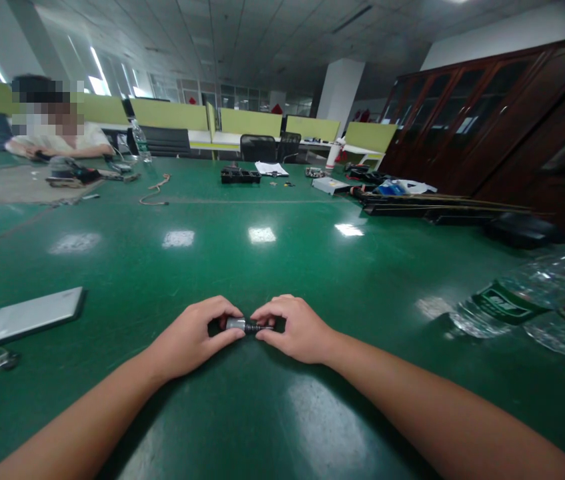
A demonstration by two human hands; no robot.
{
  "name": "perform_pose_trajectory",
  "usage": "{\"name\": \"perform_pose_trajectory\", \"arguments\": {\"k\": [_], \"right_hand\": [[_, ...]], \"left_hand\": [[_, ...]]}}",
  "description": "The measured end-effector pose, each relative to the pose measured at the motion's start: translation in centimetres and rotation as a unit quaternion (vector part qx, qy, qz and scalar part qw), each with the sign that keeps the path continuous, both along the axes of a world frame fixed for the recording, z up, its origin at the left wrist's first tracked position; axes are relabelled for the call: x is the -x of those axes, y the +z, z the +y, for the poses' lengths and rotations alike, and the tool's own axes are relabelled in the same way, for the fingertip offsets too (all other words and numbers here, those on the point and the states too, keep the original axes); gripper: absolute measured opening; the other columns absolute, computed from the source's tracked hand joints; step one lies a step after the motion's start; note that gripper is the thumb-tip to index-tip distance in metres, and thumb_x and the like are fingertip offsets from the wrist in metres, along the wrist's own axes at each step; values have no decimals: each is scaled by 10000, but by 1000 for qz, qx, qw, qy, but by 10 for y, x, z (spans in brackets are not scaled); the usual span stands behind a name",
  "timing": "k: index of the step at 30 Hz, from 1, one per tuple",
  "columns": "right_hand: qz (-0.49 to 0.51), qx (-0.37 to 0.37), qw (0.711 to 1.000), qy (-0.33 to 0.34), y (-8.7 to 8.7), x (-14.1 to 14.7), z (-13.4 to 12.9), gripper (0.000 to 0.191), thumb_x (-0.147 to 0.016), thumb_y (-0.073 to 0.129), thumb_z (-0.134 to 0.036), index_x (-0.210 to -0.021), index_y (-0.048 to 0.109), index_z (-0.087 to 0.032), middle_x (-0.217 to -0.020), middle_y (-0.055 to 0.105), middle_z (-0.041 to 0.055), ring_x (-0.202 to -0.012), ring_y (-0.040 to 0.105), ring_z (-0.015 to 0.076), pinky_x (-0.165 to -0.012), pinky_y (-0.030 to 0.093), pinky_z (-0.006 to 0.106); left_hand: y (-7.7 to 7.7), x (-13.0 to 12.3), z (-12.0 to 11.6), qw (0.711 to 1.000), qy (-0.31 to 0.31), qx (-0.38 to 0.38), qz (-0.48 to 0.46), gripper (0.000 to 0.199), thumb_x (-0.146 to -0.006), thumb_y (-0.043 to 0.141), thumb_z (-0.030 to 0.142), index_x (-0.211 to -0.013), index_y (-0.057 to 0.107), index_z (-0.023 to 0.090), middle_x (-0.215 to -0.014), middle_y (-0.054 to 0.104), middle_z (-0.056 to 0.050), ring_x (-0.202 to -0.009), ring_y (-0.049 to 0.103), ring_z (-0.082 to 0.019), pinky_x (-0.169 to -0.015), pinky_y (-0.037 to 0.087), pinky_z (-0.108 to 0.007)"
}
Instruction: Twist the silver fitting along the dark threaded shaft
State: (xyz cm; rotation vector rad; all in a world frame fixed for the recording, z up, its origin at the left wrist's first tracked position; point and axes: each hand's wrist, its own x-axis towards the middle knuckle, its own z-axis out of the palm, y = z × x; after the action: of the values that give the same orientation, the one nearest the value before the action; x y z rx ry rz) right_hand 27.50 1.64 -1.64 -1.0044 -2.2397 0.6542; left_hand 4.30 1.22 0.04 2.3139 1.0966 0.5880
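Over the green table (202,267), a small silver-and-black cylindrical part with a thin shaft (251,327) lies crosswise between my two hands. I cannot make out exactly what kind of part it is. The thumb and fingers of my left hand (189,337) are closed on its silver end. From the other side, my right hand (302,330) curls its thumb and index finger around the dark, thin end. The tip of the shaft points toward the right palm. My fingers partly cover both ends.
At left lies a flat silver device (35,317) with a cable. Plastic water bottles (507,303) are at right. Farther back are a black tray (240,175), a cord (155,192) and long dark strips (412,205). Another person (57,137) sits at the far left.
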Motion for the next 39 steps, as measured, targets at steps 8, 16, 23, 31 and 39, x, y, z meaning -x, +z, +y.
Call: {"name": "perform_pose_trajectory", "arguments": {"k": [8,16,23,31,39], "right_hand": [[-15,-17,1000,22,-1,3,-1,171,-794,730,-181,-962,740,-211,-852,736,20,-797,630,157,-794,438,304],[-37,-17,999,25,1,3,-2,184,-770,754,-194,-953,741,-199,-829,719,20,-800,614,161,-783,438,299],[-36,-16,999,24,1,2,-1,167,-767,747,-181,-933,748,-195,-813,720,14,-785,616,151,-775,437,289],[-30,-10,999,12,5,2,-3,151,-750,732,-169,-898,747,-196,-788,710,17,-754,619,154,-759,449,289],[-26,-10,1000,10,3,2,-2,147,-726,733,-149,-867,735,-191,-755,691,7,-728,610,148,-753,430,292]], "left_hand": [[-3,0,0,1000,0,1,-4,199,-835,684,362,-941,660,195,-905,655,-25,-820,609,-179,-742,461,-279],[-1,-1,0,1000,4,10,3,177,-851,655,344,-938,639,191,-913,648,-30,-834,608,-187,-753,463,-295],[0,-1,-1,1000,8,11,2,181,-853,651,355,-932,640,192,-911,651,-32,-824,609,-186,-748,467,-292],[1,0,-2,1000,3,8,1,177,-857,642,356,-926,635,193,-901,654,-33,-815,608,-186,-738,468,-292],[-1,0,0,1000,2,11,1,176,-854,649,345,-934,636,189,-912,653,-38,-825,605,-188,-748,467,-295]]}}
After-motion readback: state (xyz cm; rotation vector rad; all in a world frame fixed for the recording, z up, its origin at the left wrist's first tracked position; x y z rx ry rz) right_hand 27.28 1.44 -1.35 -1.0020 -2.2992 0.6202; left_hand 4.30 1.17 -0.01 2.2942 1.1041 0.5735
